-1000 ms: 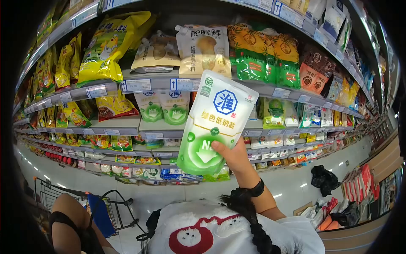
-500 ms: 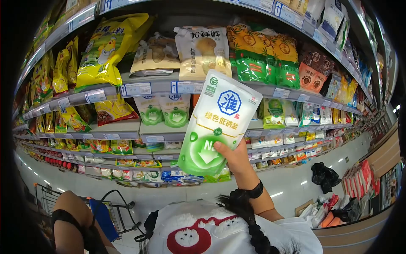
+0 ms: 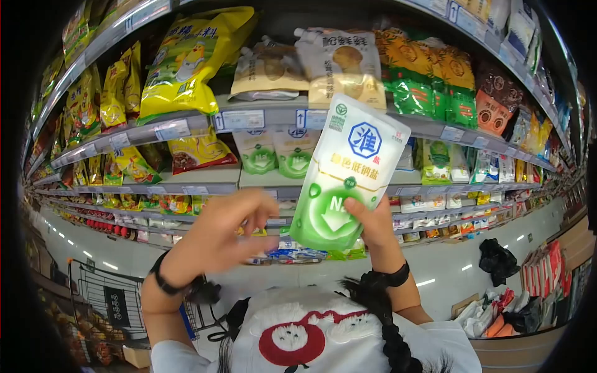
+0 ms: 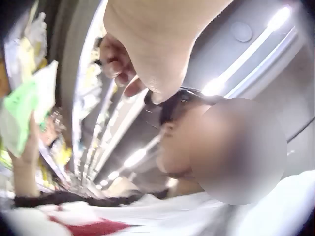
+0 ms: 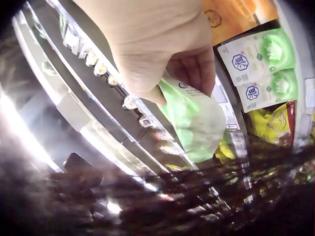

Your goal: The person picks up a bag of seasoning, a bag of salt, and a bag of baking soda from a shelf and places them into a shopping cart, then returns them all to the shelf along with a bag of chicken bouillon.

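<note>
My right hand (image 3: 377, 229) grips a white and green salt pouch (image 3: 351, 165) by its lower right side, thumb across the front. The pouch is upright, slightly tilted, its printed face towards me. In the right wrist view the same pouch (image 5: 194, 130) hangs between thumb and fingers. My left hand (image 3: 227, 233), blurred, is raised to the left of the pouch, apart from it, with fingers loosely bent and nothing in them. The left wrist view shows this hand (image 4: 147, 44) from below. Two matching salt pouches (image 3: 256, 154) stand on the shelf behind.
Shelves hold a big yellow bag (image 3: 189, 65), beige pouches (image 3: 345, 65) and green-orange bags (image 3: 413, 74). A price-label strip (image 3: 171, 128) runs along the shelf edge. On the floor are a shopping cart (image 3: 93, 289) at the left and a black plastic bag (image 3: 497, 260) at the right.
My left hand has risen into view from the lower left. The shelves and the held pouch have shifted right in the head view. A leg beside the cart is out of sight now.
</note>
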`<state>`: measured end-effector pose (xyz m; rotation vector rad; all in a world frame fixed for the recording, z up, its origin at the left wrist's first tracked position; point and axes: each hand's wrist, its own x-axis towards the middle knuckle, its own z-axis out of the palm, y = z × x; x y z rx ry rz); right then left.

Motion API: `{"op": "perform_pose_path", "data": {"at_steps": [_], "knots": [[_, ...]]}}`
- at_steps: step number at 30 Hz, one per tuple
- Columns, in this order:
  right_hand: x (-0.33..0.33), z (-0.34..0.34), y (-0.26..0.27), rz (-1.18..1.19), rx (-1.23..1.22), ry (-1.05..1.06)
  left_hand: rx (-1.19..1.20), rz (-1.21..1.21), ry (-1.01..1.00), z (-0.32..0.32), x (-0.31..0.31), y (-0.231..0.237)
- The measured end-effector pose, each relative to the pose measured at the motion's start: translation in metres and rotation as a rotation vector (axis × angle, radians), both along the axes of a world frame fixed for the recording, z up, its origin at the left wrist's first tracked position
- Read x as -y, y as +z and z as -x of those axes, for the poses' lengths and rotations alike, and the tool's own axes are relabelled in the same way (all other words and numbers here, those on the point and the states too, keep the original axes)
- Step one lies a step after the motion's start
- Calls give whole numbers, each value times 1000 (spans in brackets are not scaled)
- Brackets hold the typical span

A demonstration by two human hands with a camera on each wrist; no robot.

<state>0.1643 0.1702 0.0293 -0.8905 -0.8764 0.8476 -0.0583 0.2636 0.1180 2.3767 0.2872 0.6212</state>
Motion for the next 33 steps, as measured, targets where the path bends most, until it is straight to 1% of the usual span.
{"op": "perform_pose_path", "data": {"at_steps": [2, 3, 5, 6, 8, 9, 10, 11, 13, 14, 15, 16, 17, 18, 19, 21, 22, 23, 25, 26, 27, 28, 29, 31, 32, 33], "knots": [[-3, 4, 0, 7, -17, 21, -139, 344, -16, -11, -23, -43], [-6, 7, 1, 1, -30, 29, -141, 343, -11, -15, -26, -56], [-8, 16, -2, 10, -49, 35, 9, 798, -225, -23, -18, -76], [-10, 19, -7, 36, -28, 45, 4, 804, -221, -25, -15, -80], [-16, 22, -20, 66, -3, 64, -171, 825, -232, -28, -12, -86], [-19, 22, -32, 113, 90, 32, -168, 828, -228, -29, -11, -97], [-23, 21, -44, 158, 182, -4, -109, 811, -192, -30, -12, -116], [-28, 21, -57, 157, 184, -7, -52, 792, -160, -32, -15, -133], [-36, 21, -88, 227, 93, -102, -68, 769, -137, -33, -22, -156], [-39, 22, -104, 235, -34, -103, -144, 579, -99, -32, -26, -163], [-42, 23, -117, 244, -37, -110, -218, 390, -60, -31, -29, -170], [-43, 24, -128, 258, -138, -128, -224, 400, -68, -31, -30, -175], [-42, 26, -134, 271, -239, -145, -225, 325, -58, -31, -32, -178], [-41, 29, -135, 253, -233, -120, -226, 247, -47, -31, -34, -182], [-41, 31, -133, 260, -243, -125, -236, 253, -53, -30, -37, -186], [-42, 36, -121, 276, -162, -92, -198, 248, 21, -28, -43, -192], [-44, 38, -116, 318, -99, -80, -167, 308, 37, -27, -44, -187], [-46, 42, -117, 316, -99, -81, -167, 307, 36, -26, -45, -185], [-54, 51, -122, 282, -53, -137, -183, 249, 128, -26, -46, -182], [-57, 56, -123, 255, -1, -143, -180, 251, 129, -26, -48, -186], [-58, 57, -123, 258, -1, -141, -133, 234, 130, -27, -52, -193], [-61, 58, -124, 219, 60, -156, -88, 218, 131, -28, -55, -199], [-62, 60, -124, 181, 118, -171, -92, 222, 133, -26, -60, -203], [-62, 57, -115, 150, 164, -158, -12, 875, -25, -24, -68, -205], [-62, 56, -106, 174, 124, -77, 30, 1008, -44, -21, -67, -204], [-64, 56, -100, 199, 84, 6, 29, 1013, -40, -19, -68, -205]]}}
